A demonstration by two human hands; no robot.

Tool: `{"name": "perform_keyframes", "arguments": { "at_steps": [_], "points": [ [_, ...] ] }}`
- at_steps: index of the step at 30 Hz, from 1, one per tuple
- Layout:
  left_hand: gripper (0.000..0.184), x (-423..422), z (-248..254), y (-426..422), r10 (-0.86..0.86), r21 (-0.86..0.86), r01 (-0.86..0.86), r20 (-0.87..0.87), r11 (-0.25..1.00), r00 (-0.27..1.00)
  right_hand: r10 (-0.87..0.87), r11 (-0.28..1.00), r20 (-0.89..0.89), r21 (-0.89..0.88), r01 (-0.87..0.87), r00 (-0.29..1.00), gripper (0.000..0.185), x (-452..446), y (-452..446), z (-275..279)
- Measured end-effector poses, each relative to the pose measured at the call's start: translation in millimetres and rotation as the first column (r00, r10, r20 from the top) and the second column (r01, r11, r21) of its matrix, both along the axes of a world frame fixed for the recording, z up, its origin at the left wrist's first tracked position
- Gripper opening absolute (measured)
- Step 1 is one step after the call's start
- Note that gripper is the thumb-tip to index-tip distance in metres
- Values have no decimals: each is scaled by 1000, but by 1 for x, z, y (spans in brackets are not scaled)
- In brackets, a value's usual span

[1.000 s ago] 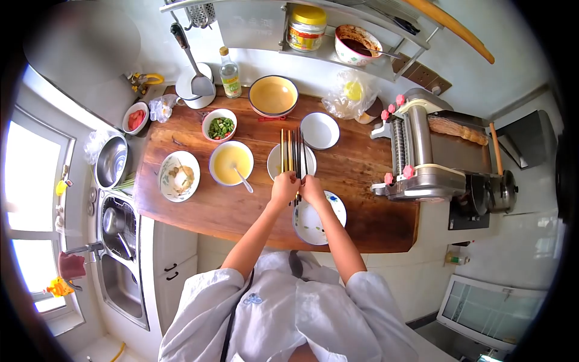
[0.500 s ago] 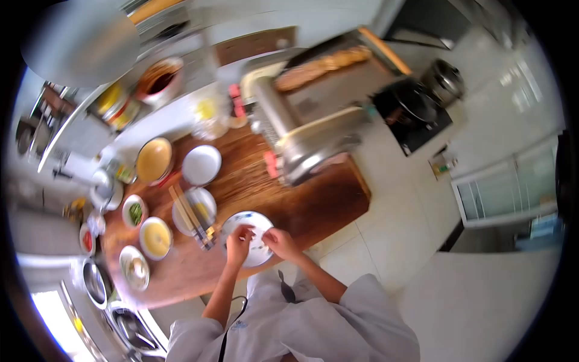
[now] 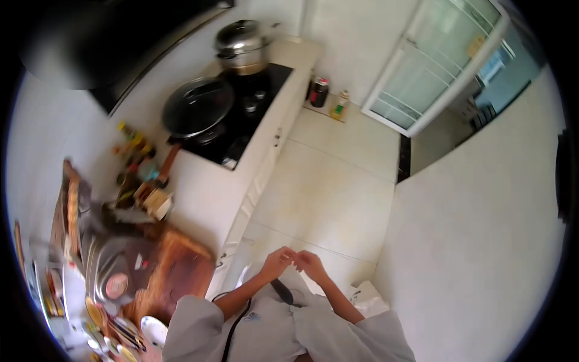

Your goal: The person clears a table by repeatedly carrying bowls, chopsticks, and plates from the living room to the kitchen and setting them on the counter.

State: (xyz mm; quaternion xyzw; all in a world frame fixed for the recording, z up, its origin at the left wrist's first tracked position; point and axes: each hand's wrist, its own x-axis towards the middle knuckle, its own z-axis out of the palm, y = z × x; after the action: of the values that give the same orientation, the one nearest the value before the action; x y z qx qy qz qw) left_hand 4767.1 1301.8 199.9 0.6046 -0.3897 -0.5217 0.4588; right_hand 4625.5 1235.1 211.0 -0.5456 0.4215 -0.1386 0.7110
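Note:
Both hands are raised in front of my body, above the pale tiled floor. My left hand [image 3: 278, 263] has its fingers bent inward, and its fingertips come close to those of my right hand [image 3: 309, 264]. Whether the fingertips touch, or hold something small between them, cannot be made out. The wooden worktop [image 3: 181, 265] with the bowls and chopsticks lies at the lower left, away from both hands.
A lidded black pan [image 3: 198, 108] and a steel pot [image 3: 242, 47] stand on the black stove [image 3: 259, 102] at the upper left. Bottles [image 3: 340, 104] are on the floor by the glass door [image 3: 422, 66]. A white bag [image 3: 368, 298] is at lower right.
The view has swung right from the worktop to the stove and floor. The chopsticks left my hands and lie across a bowl. Both hands have come away from the worktop.

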Motion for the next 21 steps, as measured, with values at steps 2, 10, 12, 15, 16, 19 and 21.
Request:
{"name": "perform_keyframes", "arguments": {
  "at_steps": [2,10,12,15,16,19,21],
  "points": [
    [20,-17,35,-77,-152,48,149,57,988,987,-113,994,-10,7,114,993,13,-23,-60,27],
    [19,-17,61,-355,-505,32,506,147,862,851,-190,981,126,53,185,974,12,-51,-312,23],
    [19,-10,67,-429,-567,51,567,157,822,809,-205,979,78,-2,206,976,12,-55,-384,36],
    [18,-25,68,-558,-607,24,610,137,792,783,-246,963,17,-110,246,969,13,-73,-493,59],
    [18,-36,71,-597,-600,4,603,110,797,792,-301,944,31,-133,302,953,13,-83,-525,65],
    [17,-92,76,-715,-617,-20,617,28,787,787,-506,857,49,-83,508,861,14,-124,-610,64],
    [18,-141,53,-788,-651,-79,647,-105,759,751,-620,782,81,-14,623,780,14,-162,-661,59]
  ]
}}
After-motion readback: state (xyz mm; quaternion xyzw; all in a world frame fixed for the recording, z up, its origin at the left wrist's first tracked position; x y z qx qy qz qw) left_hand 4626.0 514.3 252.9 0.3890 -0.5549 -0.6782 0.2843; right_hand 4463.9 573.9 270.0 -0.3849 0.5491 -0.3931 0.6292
